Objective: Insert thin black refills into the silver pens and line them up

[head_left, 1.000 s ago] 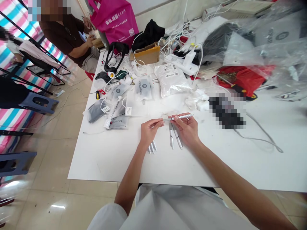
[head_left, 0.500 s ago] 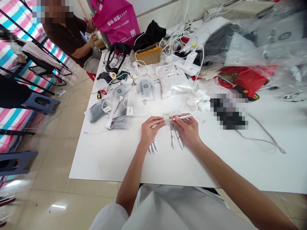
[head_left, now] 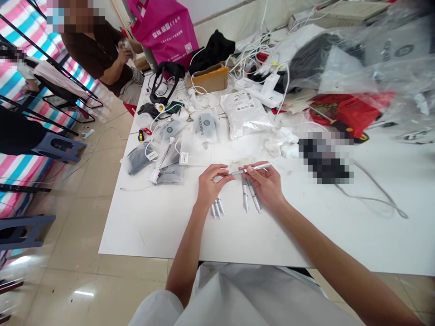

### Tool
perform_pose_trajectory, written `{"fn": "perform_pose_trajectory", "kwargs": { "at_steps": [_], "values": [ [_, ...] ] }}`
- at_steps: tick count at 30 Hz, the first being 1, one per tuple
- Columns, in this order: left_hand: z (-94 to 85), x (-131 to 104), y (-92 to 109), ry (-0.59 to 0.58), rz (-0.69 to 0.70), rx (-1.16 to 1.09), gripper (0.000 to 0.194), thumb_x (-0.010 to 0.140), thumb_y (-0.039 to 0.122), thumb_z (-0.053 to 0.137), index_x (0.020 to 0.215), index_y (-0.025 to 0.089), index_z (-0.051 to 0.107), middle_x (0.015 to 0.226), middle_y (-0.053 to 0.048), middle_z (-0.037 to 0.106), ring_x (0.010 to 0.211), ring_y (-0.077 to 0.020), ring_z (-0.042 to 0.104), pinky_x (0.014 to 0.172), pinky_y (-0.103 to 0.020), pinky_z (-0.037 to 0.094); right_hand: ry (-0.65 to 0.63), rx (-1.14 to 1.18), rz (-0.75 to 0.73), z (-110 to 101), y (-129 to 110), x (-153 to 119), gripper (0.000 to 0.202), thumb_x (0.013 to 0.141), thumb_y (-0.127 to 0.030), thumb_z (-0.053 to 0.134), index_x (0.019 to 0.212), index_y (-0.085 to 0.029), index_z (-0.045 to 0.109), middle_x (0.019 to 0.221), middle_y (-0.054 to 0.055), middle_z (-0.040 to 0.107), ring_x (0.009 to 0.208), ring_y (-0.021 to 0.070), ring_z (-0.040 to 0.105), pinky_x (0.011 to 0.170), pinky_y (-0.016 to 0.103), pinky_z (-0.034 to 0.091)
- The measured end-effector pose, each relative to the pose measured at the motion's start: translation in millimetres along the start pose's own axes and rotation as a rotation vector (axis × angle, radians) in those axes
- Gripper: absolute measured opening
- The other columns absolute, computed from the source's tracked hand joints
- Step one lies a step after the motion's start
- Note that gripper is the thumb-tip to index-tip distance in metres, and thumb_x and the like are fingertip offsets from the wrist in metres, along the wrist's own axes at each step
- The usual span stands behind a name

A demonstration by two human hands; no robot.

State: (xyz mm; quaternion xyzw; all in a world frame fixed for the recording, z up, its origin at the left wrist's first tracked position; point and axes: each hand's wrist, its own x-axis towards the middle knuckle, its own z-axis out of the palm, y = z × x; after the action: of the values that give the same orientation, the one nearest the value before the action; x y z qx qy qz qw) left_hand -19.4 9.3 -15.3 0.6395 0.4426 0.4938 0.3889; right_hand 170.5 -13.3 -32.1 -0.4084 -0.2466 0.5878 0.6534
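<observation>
A slim silver-and-white pen [head_left: 238, 172] is held between the two hands, over the desk [head_left: 163, 226], well in from its near edge. The right hand [head_left: 268, 183] has its fingers closed around the barrel, thumb on top; the left hand [head_left: 210, 185] pinches the opposite end between thumb and forefinger. The pen lies nearly level, its right end slightly farther from the near edge.

It looks light and stiff, probably smooth enough to roll or slip in a loose grip. The middle of the barrel seems the surest hold, with a gentle fingertip pinch at the narrow end, which would be the easier part to bend or damage. Two similar white-and-grey pens [head_left: 245, 197] lie beside the right hand, and three more silver-white pens [head_left: 217, 209] rest side by side just by the left wrist.

Toward the left edge, frosted plastic pouches with dark lettering [head_left: 205, 127] hold something dark and soft-looking. A plump white plastic mailer [head_left: 246, 113] lies beyond the hands; its contents are hidden. Farther back is an open brown cardboard box [head_left: 212, 80], its inside out of sight, with a magenta carrier bag [head_left: 170, 34] near the far left corner. Toward the far right corner, large clear plastic bags [head_left: 356, 54] enclose grey, printed packages.
</observation>
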Motion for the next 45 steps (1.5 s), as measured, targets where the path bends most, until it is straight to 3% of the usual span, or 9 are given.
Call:
{"fn": "perform_pose_trajectory", "kwargs": {
  "at_steps": [9,13,18,23,29,39,45],
  "values": [
    [-2.7,0,0,-0.031,0.089,0.093,0.030,0.083,0.048,0.091,0.086,0.021,0.077,0.108,-0.011,0.079,0.109,-0.0264,0.075,0.088,-0.039,0.060,-0.017,-0.087,-0.065,2,0,-5,0.036,0.077,-0.039,0.097,0.094,-0.027,0.068,0.098,0.000,0.082,0.098,0.0226,0.083,0.087,0.035,0.069],
    [4.7,-3,0,0.008,0.112,0.078,0.028,0.085,0.047,0.089,0.085,0.022,0.078,0.102,-0.010,0.079,0.105,-0.0253,0.076,0.084,-0.038,0.061,-0.008,-0.070,-0.056,2,1,-4,0.037,0.075,-0.040,0.099,0.093,-0.027,0.069,0.097,0.000,0.082,0.098,0.0225,0.083,0.086,0.034,0.069],
    [18.0,-9,-1,0.112,0.052,-0.022,0.023,0.087,0.045,0.088,0.092,0.023,0.084,0.100,-0.008,0.079,0.090,-0.0203,0.076,0.079,-0.036,0.066,0.044,-0.027,-0.024,2,1,-2,0.038,0.072,-0.041,0.101,0.090,-0.026,0.070,0.095,0.000,0.082,0.101,0.0223,0.082,0.087,0.033,0.070],
    [20.0,-8,-1,0.040,-0.023,-0.122,0.020,0.095,0.042,0.080,0.106,0.026,0.086,0.115,-0.008,0.079,0.107,-0.0213,0.076,0.093,-0.036,0.066,0.080,0.009,-0.029,0,-1,1,0.037,0.072,-0.038,0.101,0.089,-0.027,0.069,0.097,0.000,0.083,0.101,0.0215,0.082,0.088,0.033,0.070],
    [16.4,-6,-2,0.025,-0.141,-0.194,0.021,0.091,0.041,0.084,0.103,0.024,0.085,0.103,-0.006,0.079,0.095,-0.0186,0.076,0.091,-0.034,0.065,0.063,-0.020,-0.072,2,-3,-2,0.038,0.073,-0.040,0.100,0.088,-0.026,0.068,0.096,0.001,0.083,0.102,0.0224,0.082,0.091,0.035,0.070],
    [16.5,-8,4,0.062,0.037,-0.046,0.015,0.094,0.035,0.082,0.106,0.026,0.085,0.107,-0.006,0.082,0.101,-0.0221,0.078,0.095,-0.040,0.063,0.091,0.004,-0.046,2,-3,-2,0.038,0.072,-0.039,0.101,0.089,-0.026,0.069,0.096,0.002,0.082,0.101,0.0222,0.083,0.089,0.032,0.070],
    [17.3,-7,5,0.106,-0.058,-0.135,0.023,0.092,0.042,0.084,0.106,0.024,0.085,0.108,-0.008,0.083,0.100,-0.0222,0.079,0.096,-0.040,0.064,0.077,0.004,-0.036,2,-4,0,0.037,0.073,-0.040,0.100,0.088,-0.028,0.069,0.095,-0.001,0.083,0.100,0.0225,0.083,0.088,0.035,0.071]
  ]
}}
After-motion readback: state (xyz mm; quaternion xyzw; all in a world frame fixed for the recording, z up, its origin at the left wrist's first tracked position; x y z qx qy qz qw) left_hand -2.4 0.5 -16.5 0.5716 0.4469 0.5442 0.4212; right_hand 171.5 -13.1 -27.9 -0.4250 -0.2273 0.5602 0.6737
